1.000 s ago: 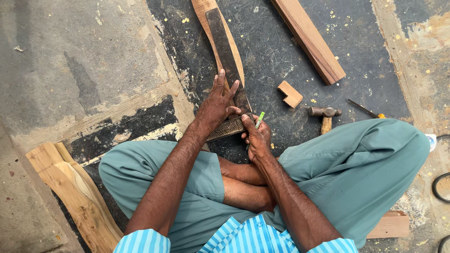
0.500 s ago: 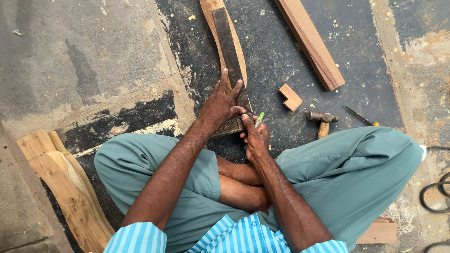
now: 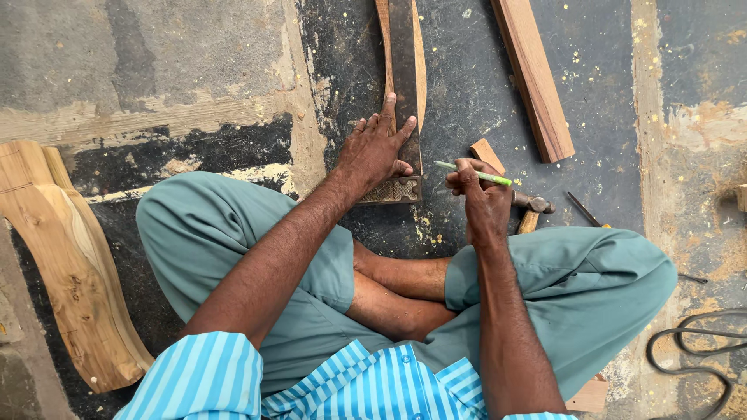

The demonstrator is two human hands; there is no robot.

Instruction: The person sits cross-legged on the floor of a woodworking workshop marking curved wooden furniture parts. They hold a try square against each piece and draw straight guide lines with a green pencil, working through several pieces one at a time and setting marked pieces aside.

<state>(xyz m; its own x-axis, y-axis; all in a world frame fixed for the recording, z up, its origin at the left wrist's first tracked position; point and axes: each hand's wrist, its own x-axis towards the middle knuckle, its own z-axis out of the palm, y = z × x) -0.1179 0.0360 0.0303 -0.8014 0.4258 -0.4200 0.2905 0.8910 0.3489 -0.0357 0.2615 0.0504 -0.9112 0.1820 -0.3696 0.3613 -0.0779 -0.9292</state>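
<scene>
While left hand (image 3: 377, 148) presses square (image 3: 403, 85), right hand (image 3: 481, 194) pinches pencil (image 3: 473, 174).

Head camera, looking straight down from above a person seated cross-legged on the floor.

The single view sits close over the lap, facing downward and slightly forward: striped sleeves fill the bottom edge, the left hand (image 3: 377, 152) and right hand (image 3: 481, 198) lie near the centre, and the dark floor patch (image 3: 467, 85) runs to the top edge. A curved wooden piece (image 3: 66, 257) reaches the left edge, a cable loop (image 3: 692, 350) the lower right corner. No second view shares the scene.
</scene>
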